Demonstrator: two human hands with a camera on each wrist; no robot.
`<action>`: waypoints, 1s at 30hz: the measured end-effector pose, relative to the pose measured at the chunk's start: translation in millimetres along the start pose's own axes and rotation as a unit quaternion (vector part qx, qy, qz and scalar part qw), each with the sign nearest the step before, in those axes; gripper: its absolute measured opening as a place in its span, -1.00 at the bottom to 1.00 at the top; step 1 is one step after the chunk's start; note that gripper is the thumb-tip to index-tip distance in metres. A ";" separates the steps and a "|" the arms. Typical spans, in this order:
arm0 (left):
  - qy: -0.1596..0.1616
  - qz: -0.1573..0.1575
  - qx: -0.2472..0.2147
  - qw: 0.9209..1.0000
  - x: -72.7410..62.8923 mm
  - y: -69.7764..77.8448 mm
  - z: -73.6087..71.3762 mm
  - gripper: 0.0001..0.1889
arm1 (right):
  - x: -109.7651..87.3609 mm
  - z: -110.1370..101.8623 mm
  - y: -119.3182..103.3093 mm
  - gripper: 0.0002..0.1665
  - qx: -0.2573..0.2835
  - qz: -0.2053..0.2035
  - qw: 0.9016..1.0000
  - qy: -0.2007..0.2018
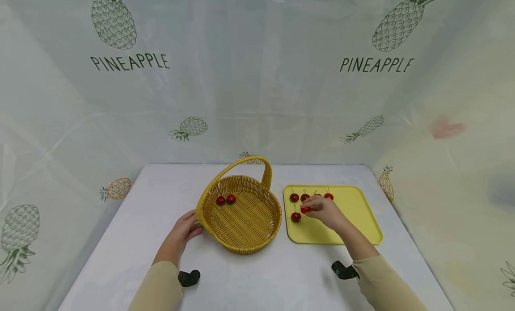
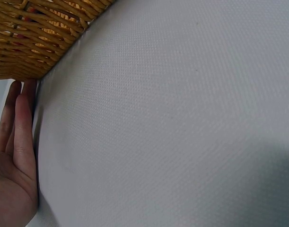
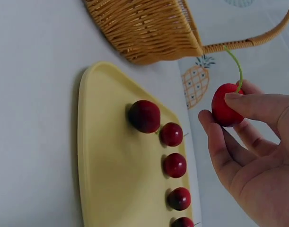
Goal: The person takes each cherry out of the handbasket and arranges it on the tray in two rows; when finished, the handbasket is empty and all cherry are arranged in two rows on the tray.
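My right hand (image 1: 327, 213) pinches a red cherry (image 3: 225, 105) with a green stem between thumb and fingers, raised over the left part of the yellow tray (image 1: 342, 230). Several dark red cherries lie on that tray, one nearer the front (image 1: 296, 217) and the others in a row along the back edge. To the left stands a yellow-brown wicker basket (image 1: 241, 226) with an arched handle; two cherries (image 1: 225, 199) rest inside it. My left hand (image 1: 184, 230) is at the basket's left side, fingers extended and fingertips right at the woven wall, as the left wrist view shows.
Basket and tray stand side by side on a white table (image 1: 241, 279), a narrow gap between them. The basket's handle (image 1: 233, 166) arches above its rim. Behind the table hangs a pale curtain (image 1: 257, 92) printed with pineapples.
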State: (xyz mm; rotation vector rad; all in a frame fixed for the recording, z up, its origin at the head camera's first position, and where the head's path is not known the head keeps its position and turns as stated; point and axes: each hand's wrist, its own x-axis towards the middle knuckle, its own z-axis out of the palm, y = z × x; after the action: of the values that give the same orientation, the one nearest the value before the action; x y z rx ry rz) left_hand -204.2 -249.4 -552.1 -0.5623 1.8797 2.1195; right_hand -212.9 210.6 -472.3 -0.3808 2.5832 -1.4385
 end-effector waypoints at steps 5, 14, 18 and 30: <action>0.002 -0.001 0.002 1.000 1.7 -0.6 0.3 -0.40 | -3.9 1.1 9.1 -0.74 0.038 0.038 0.999 0.009; 0.003 -0.001 0.001 1.000 0.3 -1.0 2.3 -0.39 | -5.6 5.1 27.2 -0.76 0.042 0.061 0.997 0.025; 0.000 0.000 0.000 1.000 0.1 -0.9 1.6 -0.40 | -6.0 6.8 34.3 -0.74 0.049 0.061 0.997 0.028; 0.002 -0.008 -0.005 1.000 -1.1 2.0 1.7 -0.41 | -2.5 11.7 56.2 -0.62 0.049 0.089 0.994 0.024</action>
State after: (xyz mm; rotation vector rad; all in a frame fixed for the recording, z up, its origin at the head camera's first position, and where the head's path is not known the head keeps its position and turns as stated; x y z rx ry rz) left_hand -204.3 -247.9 -549.6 -0.5833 1.8612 2.1197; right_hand -215.5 230.3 -526.2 -0.0995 2.4974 -1.5196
